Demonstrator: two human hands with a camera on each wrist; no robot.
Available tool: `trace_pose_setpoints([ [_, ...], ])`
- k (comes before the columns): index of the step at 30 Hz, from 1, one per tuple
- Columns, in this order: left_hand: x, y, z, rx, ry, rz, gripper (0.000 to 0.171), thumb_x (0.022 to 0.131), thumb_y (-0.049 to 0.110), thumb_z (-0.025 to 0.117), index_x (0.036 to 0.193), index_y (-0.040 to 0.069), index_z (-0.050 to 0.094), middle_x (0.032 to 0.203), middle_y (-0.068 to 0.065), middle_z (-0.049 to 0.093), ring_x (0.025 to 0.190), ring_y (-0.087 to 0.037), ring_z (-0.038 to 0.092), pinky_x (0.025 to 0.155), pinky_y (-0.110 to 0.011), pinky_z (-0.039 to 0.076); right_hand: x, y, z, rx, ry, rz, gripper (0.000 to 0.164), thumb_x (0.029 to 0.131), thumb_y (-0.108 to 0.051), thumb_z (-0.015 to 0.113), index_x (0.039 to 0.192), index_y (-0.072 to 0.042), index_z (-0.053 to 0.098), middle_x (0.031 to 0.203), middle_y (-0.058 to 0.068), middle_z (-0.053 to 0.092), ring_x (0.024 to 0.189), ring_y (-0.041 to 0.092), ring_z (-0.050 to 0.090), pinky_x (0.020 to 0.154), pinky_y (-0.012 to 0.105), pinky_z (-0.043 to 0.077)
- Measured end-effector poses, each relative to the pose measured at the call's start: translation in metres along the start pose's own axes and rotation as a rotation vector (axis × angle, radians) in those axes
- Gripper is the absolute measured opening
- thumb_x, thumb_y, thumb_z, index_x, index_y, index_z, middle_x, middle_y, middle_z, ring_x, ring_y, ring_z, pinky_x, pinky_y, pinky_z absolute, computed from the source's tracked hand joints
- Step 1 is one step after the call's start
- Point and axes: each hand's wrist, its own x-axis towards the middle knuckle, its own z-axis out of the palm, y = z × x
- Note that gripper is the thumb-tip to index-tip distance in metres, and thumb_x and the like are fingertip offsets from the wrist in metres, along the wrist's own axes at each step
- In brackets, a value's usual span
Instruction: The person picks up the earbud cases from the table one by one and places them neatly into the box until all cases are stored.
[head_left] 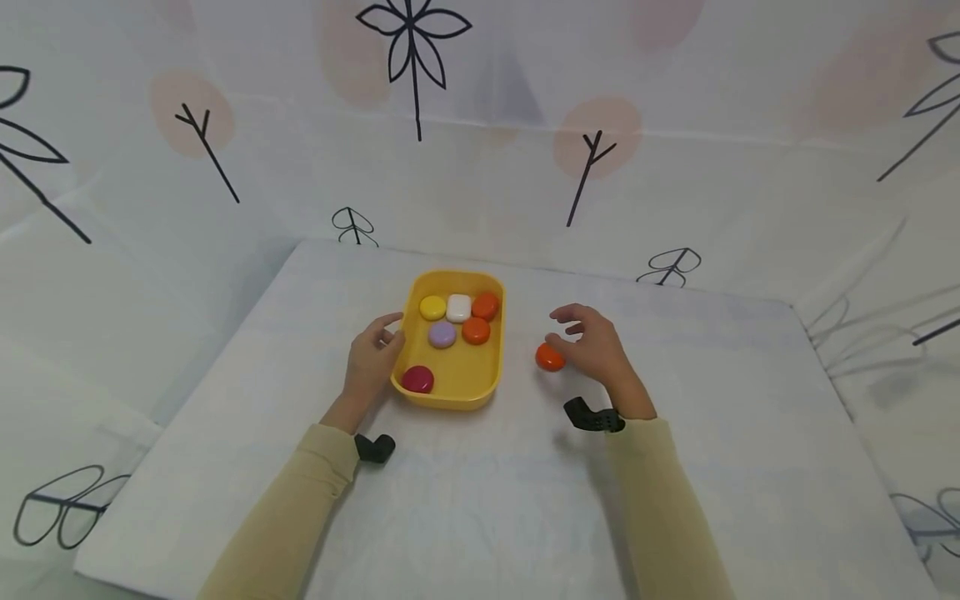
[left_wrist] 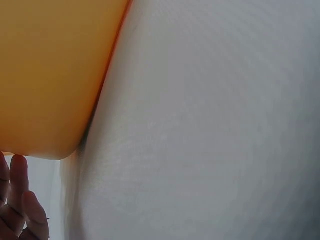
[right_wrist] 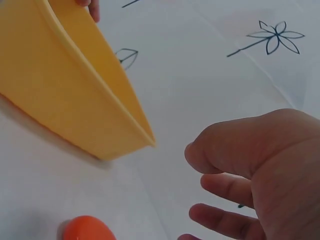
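A yellow plastic tray (head_left: pixel 457 390) stands on the white table and holds several glossy, pebble-like pieces. Among them are a yellow piece (head_left: pixel 432 307), a white piece (head_left: pixel 459 308), a lilac piece (head_left: pixel 442 335) and a dark red piece (head_left: pixel 417 380). Two orange-red pieces lie at its right side. My left hand (head_left: pixel 372 354) holds the tray's left rim, fingertips against the wall. Right of the tray, another orange piece (head_left: pixel 550 357) lies on the table. Over that piece hovers my right hand (head_left: pixel 596 346), thumb and fingers apart with nothing between them.
The table (head_left: pixel 750 433) is covered in white cloth. Behind it and at its sides hangs a pale curtain (head_left: pixel 480 167) printed with line-drawn plants and pinkish patches. Each wrist carries a black strap device (head_left: pixel 592 415).
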Motion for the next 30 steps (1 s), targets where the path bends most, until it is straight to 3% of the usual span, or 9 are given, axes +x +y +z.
trace_pose_setpoints([
  [8, 0.001, -0.001, 0.000, -0.007, -0.005, 0.002, 0.039, 0.093, 0.036, 0.054, 0.130, 0.027, 0.058, 0.084, -0.005, 0.056, 0.065, -0.023, 0.049, 0.052, -0.024, 0.041, -0.001, -0.007, 0.003, 0.003, -0.004, 0.007, 0.040, 0.089, -0.027, 0.065, 0.125, -0.012, 0.057, 0.131, 0.011, 0.055, 0.115, 0.033, 0.054, 0.091, 0.047, 0.052],
  [23, 0.000, 0.001, -0.001, -0.003, 0.002, 0.023, 0.038, 0.093, 0.033, 0.054, 0.130, 0.025, 0.059, 0.084, -0.005, 0.057, 0.065, -0.022, 0.049, 0.053, -0.023, 0.042, -0.006, -0.029, 0.005, 0.032, -0.013, -0.062, 0.038, 0.088, -0.027, 0.065, 0.122, -0.011, 0.059, 0.127, 0.010, 0.057, 0.109, 0.032, 0.057, 0.093, 0.045, 0.051],
  [30, 0.000, 0.002, -0.002, 0.021, -0.015, -0.003, 0.037, 0.094, 0.034, 0.054, 0.130, 0.027, 0.058, 0.087, -0.005, 0.056, 0.067, -0.023, 0.049, 0.054, -0.024, 0.044, -0.005, -0.037, 0.013, 0.039, -0.017, -0.091, 0.037, 0.087, -0.026, 0.066, 0.121, -0.011, 0.060, 0.123, 0.009, 0.058, 0.108, 0.031, 0.058, 0.092, 0.045, 0.051],
])
